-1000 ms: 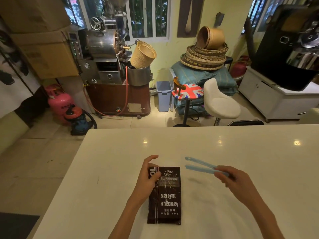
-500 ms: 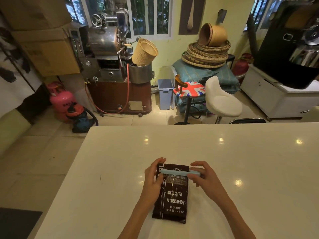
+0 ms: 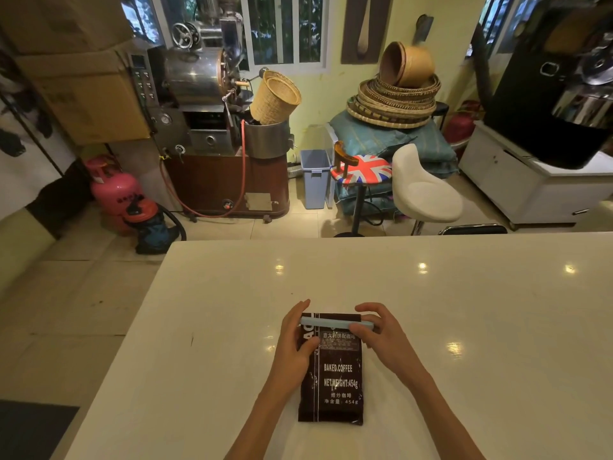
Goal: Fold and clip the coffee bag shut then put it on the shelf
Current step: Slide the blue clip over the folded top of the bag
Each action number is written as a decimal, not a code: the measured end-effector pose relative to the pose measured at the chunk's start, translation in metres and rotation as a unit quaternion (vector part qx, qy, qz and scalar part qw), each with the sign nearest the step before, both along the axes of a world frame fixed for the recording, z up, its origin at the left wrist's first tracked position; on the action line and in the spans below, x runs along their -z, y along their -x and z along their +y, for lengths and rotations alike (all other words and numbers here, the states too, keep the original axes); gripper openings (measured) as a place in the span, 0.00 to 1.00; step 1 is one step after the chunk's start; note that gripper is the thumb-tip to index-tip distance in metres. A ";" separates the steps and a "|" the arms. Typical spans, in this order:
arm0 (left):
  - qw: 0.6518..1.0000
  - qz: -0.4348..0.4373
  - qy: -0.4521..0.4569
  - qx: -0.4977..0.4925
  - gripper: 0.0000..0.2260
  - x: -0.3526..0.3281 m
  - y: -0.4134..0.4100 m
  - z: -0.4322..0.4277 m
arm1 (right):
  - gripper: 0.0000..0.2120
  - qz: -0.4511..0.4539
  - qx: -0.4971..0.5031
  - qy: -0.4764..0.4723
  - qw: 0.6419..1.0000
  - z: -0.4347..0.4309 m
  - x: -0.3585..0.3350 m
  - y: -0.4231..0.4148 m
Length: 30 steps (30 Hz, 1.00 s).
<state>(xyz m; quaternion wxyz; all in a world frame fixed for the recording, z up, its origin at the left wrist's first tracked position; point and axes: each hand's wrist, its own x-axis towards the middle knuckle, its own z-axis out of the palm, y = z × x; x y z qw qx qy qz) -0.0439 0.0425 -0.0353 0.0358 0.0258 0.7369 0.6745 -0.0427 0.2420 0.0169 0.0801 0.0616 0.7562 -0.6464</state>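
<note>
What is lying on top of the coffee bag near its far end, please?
A light blue clip lies across the far end of the coffee bag, with the left hand and right hand at its ends. The fingers hide both clip tips.

Countertop [image 3: 464, 310] bare all round coffee bag [image 3: 331, 376]; nothing blocks either side.

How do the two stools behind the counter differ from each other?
The flag-print stool has a round, flat seat in red, white and blue with a low wooden backrest. The white stool is plain, with a moulded shell seat curving up into a taller back. The white one looks larger. Both stand side by side on single posts.
</note>
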 end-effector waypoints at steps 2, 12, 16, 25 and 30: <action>1.000 -0.021 -0.003 0.008 0.29 0.000 0.001 0.001 | 0.12 0.002 -0.005 -0.002 1.000 -0.001 0.002 0.001; 0.983 -0.149 -0.084 -0.060 0.22 -0.003 -0.009 0.016 | 0.13 0.028 0.055 -0.011 0.998 0.005 0.023 0.003; 0.987 -0.130 -0.042 -0.082 0.15 0.002 -0.013 0.023 | 0.13 0.019 0.021 -0.008 1.000 0.011 0.022 0.005; 0.994 -0.094 -0.016 -0.060 0.12 -0.001 -0.008 0.024 | 0.12 0.010 0.002 -0.022 1.000 0.016 0.025 0.008; 0.993 -0.099 -0.029 -0.050 0.12 -0.004 -0.008 0.023 | 0.13 0.016 0.009 -0.018 1.000 0.014 0.025 0.008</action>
